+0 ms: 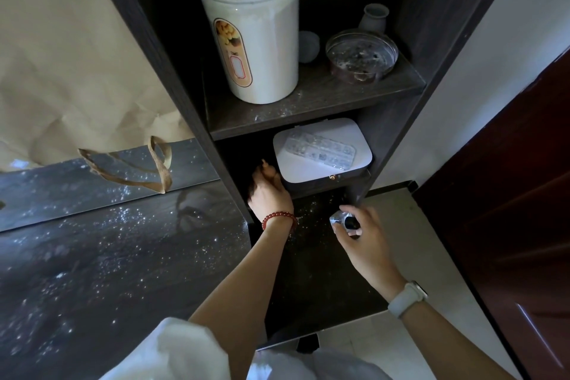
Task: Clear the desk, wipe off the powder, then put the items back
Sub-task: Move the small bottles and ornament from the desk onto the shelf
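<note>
White powder (101, 244) all over desk (154, 302). Left hand (267, 191) beside box (324, 151), grip unclear; right hand (359, 233) pinching bottle (347, 221). Could knock open jar (249, 25), spilling more.

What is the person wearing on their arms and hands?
Both forearms are bare. The left hand has a red beaded bracelet on its wrist. The right hand has a pale, whitish watch band on its wrist. No gloves.
</note>
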Motion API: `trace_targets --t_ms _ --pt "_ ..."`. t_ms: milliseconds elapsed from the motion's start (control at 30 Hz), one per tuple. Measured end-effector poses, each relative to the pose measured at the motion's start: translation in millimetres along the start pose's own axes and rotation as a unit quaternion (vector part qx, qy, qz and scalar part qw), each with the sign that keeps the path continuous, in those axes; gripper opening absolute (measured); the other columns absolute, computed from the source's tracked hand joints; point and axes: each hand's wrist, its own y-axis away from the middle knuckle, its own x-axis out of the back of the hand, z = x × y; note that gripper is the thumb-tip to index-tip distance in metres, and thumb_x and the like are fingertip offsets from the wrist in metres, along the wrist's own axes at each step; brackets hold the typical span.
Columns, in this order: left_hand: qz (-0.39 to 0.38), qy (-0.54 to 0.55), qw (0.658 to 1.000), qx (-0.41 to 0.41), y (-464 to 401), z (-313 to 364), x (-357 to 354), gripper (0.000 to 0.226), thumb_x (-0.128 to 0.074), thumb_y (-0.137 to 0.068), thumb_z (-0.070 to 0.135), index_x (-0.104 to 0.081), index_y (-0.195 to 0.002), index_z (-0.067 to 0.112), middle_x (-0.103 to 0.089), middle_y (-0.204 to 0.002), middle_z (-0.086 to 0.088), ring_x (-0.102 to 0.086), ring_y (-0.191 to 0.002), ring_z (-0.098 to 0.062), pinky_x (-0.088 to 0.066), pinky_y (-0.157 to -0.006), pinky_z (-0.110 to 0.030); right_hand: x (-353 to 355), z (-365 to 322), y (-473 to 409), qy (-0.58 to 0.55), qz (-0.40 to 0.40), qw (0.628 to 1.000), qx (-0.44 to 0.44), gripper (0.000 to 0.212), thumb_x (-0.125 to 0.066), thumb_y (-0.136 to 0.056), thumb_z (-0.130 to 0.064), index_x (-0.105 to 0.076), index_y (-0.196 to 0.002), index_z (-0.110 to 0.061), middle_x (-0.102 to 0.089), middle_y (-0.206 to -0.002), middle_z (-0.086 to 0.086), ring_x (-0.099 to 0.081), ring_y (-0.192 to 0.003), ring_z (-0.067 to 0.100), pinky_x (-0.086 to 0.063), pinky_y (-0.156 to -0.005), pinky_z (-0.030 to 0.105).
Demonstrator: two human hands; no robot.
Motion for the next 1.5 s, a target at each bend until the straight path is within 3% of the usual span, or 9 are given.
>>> trace_targets --t_ms 300,433,600,700,833,933,1267,1367,1500 --pt "-0.034 0.029 0.997 -0.064 14 -16 10 0.068 -0.056 -0.088 0.017 -0.017 -0.142 0.007 -0.034 -0.141 -0.022 -0.035 -0.129 -0.036 -0.033 -0.105 -0.044 -6 2 -2 0.014 -0.007 0.999 0.036 0.032 -0.064 -0.083 -0.009 -0.057 -0.114 -0.009 -0.044 -0.108 0.002 -0.056 -0.094 0.014 -0.044 -0.076 0.002" --pt "-0.031 0.028 0.987 -0.154 37 -28 21 0.058 -0.056 -0.087 0.013 -0.029 -0.138 0.004 -0.032 -0.143 -0.018 -0.032 -0.133 -0.029 -0.033 -0.108 -0.037 -13 -2 -7 0.056 0.015 0.994 0.098 0.034 -0.07 -0.077 -0.004 -0.059 -0.11 -0.003 -0.051 -0.105 0.013 -0.056 -0.089 0.014 -0.042 -0.078 0.001" --pt "0.024 -0.005 0.977 -0.212 43 -57 55 0.039 -0.046 -0.079 0.034 -0.057 -0.104 0.006 -0.057 -0.107 -0.014 -0.057 -0.099 -0.03 -0.049 -0.084 -0.042 -35 -30 -21 0.075 -0.015 0.983 0.166 0.043 -0.071 -0.075 -0.005 -0.054 -0.115 -0.003 -0.05 -0.108 0.009 -0.052 -0.095 0.008 -0.039 -0.087 0.009" --pt "0.054 -0.022 0.983 -0.173 31 -70 75 0.038 -0.045 -0.076 0.04 -0.058 -0.088 0.007 -0.06 -0.094 -0.01 -0.06 -0.087 -0.031 -0.045 -0.077 -0.04 -56 -47 -34 0.119 -0.068 0.97 0.202 0.043 -0.068 -0.079 -0.006 -0.051 -0.118 -0.001 -0.05 -0.114 0.015 -0.052 -0.103 0.019 -0.031 -0.091 0.013" --pt "0.026 -0.019 0.984 -0.173 10 -71 87 0.042 -0.058 -0.079 0.033 -0.057 -0.113 0.007 -0.06 -0.11 -0.012 -0.057 -0.102 -0.031 -0.044 -0.088 -0.041 -86 -55 -46 0.208 -0.106 0.937 0.261 0.043 -0.069 -0.074 -0.002 -0.053 -0.114 0.004 -0.053 -0.112 0.022 -0.054 -0.109 0.035 -0.041 -0.095 0.026" --pt "0.003 -0.039 0.979 -0.2 -3 -66 89 0.043 -0.062 -0.084 0.02 -0.053 -0.124 0.011 -0.061 -0.118 -0.01 -0.053 -0.11 -0.029 -0.037 -0.092 -0.036 -100 -55 -49 0.233 -0.092 0.927 0.281 0.035 -0.072 -0.069 -0.001 -0.056 -0.1 0.0 -0.057 -0.102 0.021 -0.057 -0.101 0.038 -0.054 -0.081 0.041" --pt "0.017 -0.055 0.967 -0.248 -19 -70 88 0.039 -0.062 -0.084 0.017 -0.057 -0.122 0.013 -0.071 -0.097 -0.007 -0.062 -0.088 -0.024 -0.028 -0.077 -0.012 -115 -44 -32 0.173 -0.012 0.95 0.26 0.038 -0.063 -0.079 -0.003 -0.052 -0.115 -0.009 -0.052 -0.113 0.011 -0.056 -0.104 0.024 -0.054 -0.078 0.03" --pt "0.02 -0.051 0.964 -0.259 -21 -72 87 0.038 -0.06 -0.085 0.02 -0.057 -0.122 0.012 -0.071 -0.094 -0.008 -0.063 -0.086 -0.025 -0.027 -0.077 -0.011 -116 -33 -17 0.264 -0.022 0.919 0.291 0.035 -0.052 -0.083 -0.013 -0.05 -0.118 -0.013 -0.046 -0.116 0.003 -0.053 -0.098 0.021 -0.051 -0.077 0.031" --pt "0.011 -0.043 0.969 -0.244 -19 -70 87 0.038 -0.059 -0.086 0.019 -0.055 -0.124 0.014 -0.07 -0.095 -0.007 -0.061 -0.089 -0.023 -0.026 -0.076 -0.011 -120 -25 -10 0.373 -0.075 0.892 0.244 0.062 -0.069 -0.07 -0.019 -0.047 -0.128 -0.011 -0.053 -0.128 0.01 -0.055 -0.11 0.025 -0.05 -0.082 0.037"
